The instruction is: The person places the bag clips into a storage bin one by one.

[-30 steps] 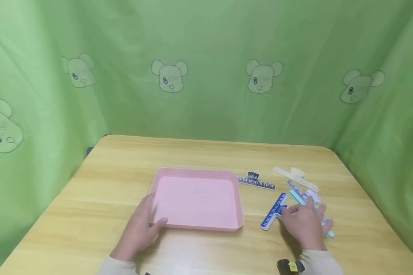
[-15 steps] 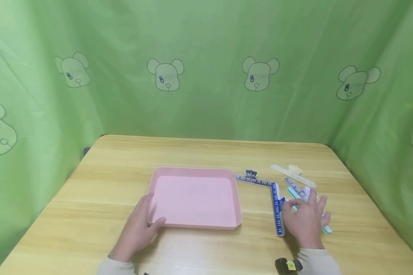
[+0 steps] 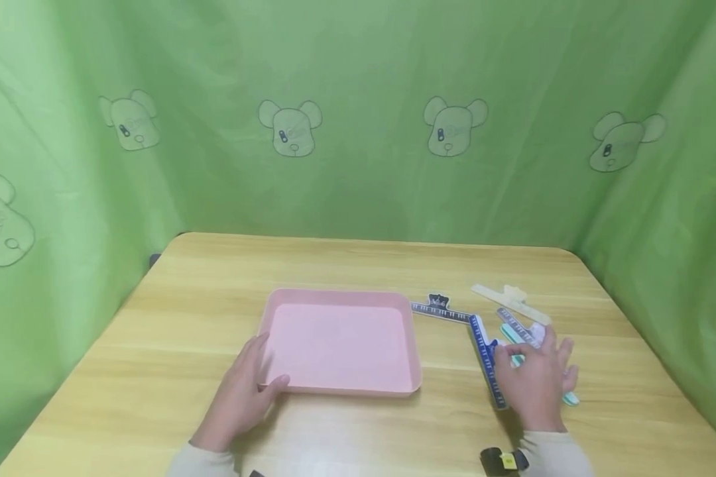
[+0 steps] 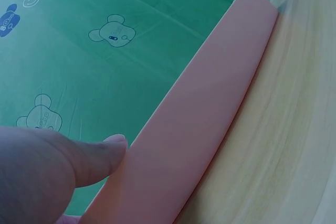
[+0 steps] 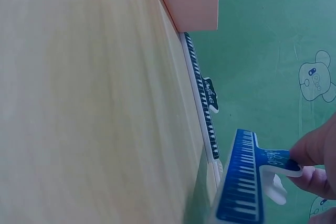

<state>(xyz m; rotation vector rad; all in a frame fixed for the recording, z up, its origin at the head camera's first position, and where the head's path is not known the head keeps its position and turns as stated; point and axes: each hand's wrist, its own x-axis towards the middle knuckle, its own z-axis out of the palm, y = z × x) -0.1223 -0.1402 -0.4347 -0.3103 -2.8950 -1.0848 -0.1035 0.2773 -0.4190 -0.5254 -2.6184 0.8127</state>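
My right hand (image 3: 532, 381) pinches the tab of a blue piano-key clip (image 3: 488, 364) between thumb and finger. In the right wrist view, the blue clip (image 5: 241, 182) stands tilted in the foreground, its long bar away from the fingers (image 5: 317, 153). My left hand (image 3: 241, 391) holds the near left corner of a pink tray (image 3: 340, 391), thumb over the front rim. The left wrist view shows the thumb (image 4: 105, 158) against the tray's pink wall (image 4: 184, 124). Behind the right hand lie a grey piano-key clip (image 3: 516, 326) and a mint clip (image 3: 571, 399), both partly hidden.
A black piano-key clip (image 3: 441, 310) lies beside the tray's right side, near the blue clip's far end. Further back right is a cream clip (image 3: 511, 303). Green curtains (image 3: 370, 185) with bear-head prints surround the wooden table (image 3: 346, 444).
The blue clip has turned in my right hand, its near end swinging to the right and its far end toward the black clip. The left hand and tray stay nearly in place.
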